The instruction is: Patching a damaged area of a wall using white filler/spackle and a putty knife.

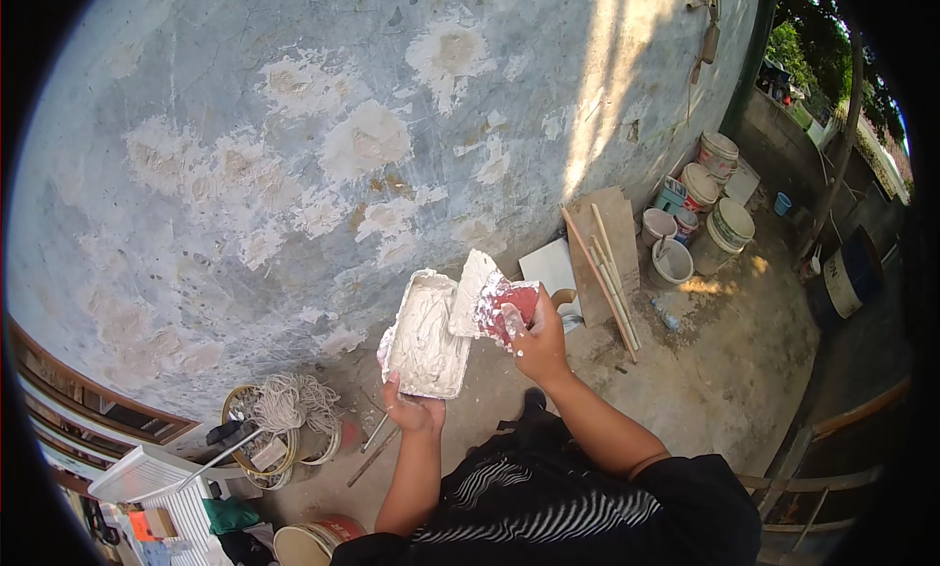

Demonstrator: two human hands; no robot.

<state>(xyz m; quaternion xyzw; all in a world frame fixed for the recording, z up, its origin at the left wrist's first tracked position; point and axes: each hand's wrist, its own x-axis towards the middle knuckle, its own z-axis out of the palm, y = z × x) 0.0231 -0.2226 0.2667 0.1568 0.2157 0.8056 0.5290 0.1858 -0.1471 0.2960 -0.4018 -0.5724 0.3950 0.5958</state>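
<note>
The rectangular tray (389, 343) of off-white filler paste (423, 336) is just below the centre of the view, its 6 o'clock end clamped in the left hand (416, 409); the paste-coated spreader (478, 297) lies at the tray's 2 o'clock, its blade overlapping the rim, contact not determinable, with the right hand (540, 346) closed on its red part. Outward from the tray, the blue-grey wall (343, 27) at 11 o'clock bears pale patches (367, 143); at 2 o'clock, thin strips (614, 277) lie against a brown board (619, 223), plastic buckets (700, 186) beyond; at 8 o'clock, a string mop head (289, 398) rests on a bucket (257, 473).
</note>
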